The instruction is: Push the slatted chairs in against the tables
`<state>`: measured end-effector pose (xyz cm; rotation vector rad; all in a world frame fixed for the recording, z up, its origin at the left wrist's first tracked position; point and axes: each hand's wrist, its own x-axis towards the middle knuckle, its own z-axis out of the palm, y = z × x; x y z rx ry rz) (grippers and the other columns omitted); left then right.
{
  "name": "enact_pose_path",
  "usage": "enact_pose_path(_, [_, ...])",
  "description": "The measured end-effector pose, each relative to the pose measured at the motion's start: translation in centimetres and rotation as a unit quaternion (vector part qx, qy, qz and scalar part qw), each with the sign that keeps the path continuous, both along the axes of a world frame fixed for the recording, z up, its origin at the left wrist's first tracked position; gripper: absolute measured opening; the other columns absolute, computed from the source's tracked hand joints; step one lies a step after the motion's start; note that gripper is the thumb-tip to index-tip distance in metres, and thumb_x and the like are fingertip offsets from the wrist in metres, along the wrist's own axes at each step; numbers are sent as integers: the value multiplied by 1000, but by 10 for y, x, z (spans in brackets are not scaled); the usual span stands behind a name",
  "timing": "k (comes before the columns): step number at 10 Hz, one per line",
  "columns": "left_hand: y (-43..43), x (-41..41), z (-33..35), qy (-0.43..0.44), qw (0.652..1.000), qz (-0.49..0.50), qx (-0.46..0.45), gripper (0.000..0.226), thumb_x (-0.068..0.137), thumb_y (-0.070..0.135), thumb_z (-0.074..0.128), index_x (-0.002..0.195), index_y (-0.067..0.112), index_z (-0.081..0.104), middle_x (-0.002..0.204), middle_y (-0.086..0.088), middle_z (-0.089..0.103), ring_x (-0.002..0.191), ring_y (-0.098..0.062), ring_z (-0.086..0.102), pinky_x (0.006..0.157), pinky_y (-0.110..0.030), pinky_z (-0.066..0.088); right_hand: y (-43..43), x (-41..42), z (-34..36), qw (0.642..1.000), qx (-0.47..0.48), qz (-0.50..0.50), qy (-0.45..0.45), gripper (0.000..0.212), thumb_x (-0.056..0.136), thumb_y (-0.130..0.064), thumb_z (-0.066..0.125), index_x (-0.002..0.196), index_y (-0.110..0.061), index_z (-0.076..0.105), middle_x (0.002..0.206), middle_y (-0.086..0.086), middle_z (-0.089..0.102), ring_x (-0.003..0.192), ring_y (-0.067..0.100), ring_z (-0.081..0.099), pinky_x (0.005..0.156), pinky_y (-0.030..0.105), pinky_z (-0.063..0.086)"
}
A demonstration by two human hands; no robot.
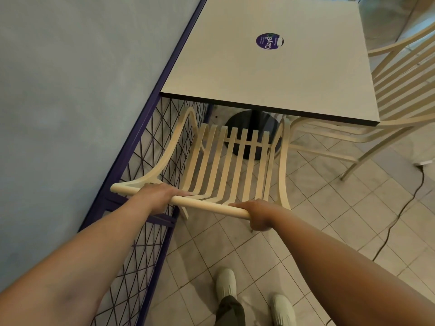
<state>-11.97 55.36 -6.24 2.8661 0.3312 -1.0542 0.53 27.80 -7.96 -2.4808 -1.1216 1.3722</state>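
A cream slatted chair (226,165) stands in front of me, its seat front tucked under the near edge of a square grey table (270,74). My left hand (157,196) grips the chair's round top rail near its left end. My right hand (259,216) grips the same rail at its right end, fingers curled under it. A second cream slatted chair (400,85) stands at the table's right side, partly under the tabletop.
A purple metal mesh fence (150,147) runs along the left, close to the chair's left armrest, with a grey wall behind it. The table's black round base (251,128) sits under the top. A black cable (400,208) lies on the tiled floor at right. My white shoes (226,283) are below.
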Motion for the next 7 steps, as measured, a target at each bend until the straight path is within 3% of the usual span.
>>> enact_pose_path(3, [-14, 2, 2, -3, 999, -12, -29, 80, 82, 42, 71, 149, 53, 30, 130, 14, 56, 113, -15, 54, 95, -47, 47, -4, 0, 8, 1000, 17, -8, 5, 75, 90, -33, 67, 154, -34, 28, 135, 3, 54, 113, 23, 55, 97, 40, 48])
enact_pose_path(5, [-40, 1, 14, -24, 997, 7, -79, 78, 83, 39, 72, 151, 43, 33, 131, 13, 55, 114, -12, 52, 100, -45, 45, -3, -6, 31, 1000, 19, -4, -7, 73, 91, -32, 66, 154, -30, 29, 141, 5, 50, 121, 25, 51, 102, 40, 44])
enact_pose_path(7, [-61, 11, 43, -30, 995, 56, -74, 81, 86, 41, 73, 154, 42, 30, 147, 8, 49, 129, -18, 50, 106, -45, 44, 0, 20, 58, 999, 17, 34, -20, 75, 90, -37, 67, 154, -30, 28, 152, 3, 43, 136, 26, 42, 110, 43, 35])
